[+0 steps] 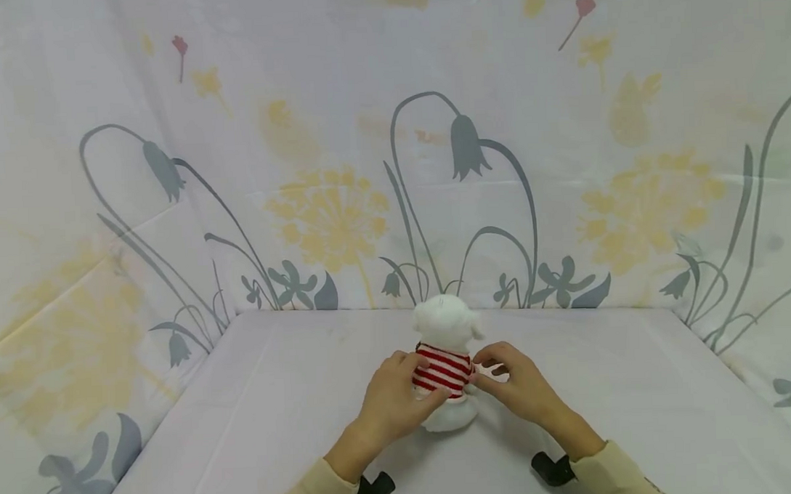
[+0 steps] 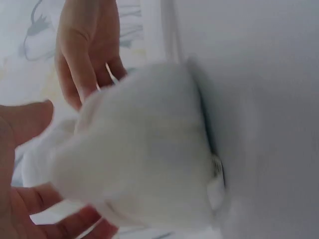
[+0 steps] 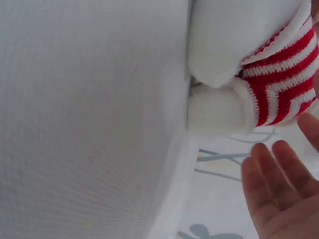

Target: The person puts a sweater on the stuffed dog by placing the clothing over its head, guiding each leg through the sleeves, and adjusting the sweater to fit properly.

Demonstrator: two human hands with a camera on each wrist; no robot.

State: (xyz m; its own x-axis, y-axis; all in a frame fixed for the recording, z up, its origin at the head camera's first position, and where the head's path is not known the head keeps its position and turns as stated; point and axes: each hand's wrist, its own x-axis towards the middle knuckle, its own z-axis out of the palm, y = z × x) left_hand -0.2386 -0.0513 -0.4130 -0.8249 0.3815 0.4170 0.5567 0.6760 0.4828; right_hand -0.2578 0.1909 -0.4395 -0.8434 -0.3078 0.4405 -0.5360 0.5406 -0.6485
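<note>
A white plush toy [image 1: 445, 319] in a red-and-white striped knitted sweater [image 1: 441, 369] sits upright on the white table [image 1: 296, 396], its back toward the head view. My left hand [image 1: 391, 400] is at its left side, thumb and forefinger spread over the sweater's edge. In the left wrist view, that thumb stands off the toy and the other fingers reach beneath its blurred body. On the other side, my right hand [image 1: 514, 384] pinches the sweater's right edge between thumb and forefinger. Its remaining fingers [image 3: 271, 174] extend loosely away from the toy in the right wrist view.
A floral-patterned cloth [image 1: 339, 133] hangs behind the table and along both sides. Black wrist-worn pieces show under the left sleeve [image 1: 319, 489] and beside the right sleeve [image 1: 613, 472]. A small tag [image 2: 217, 167] sticks out near the toy's base.
</note>
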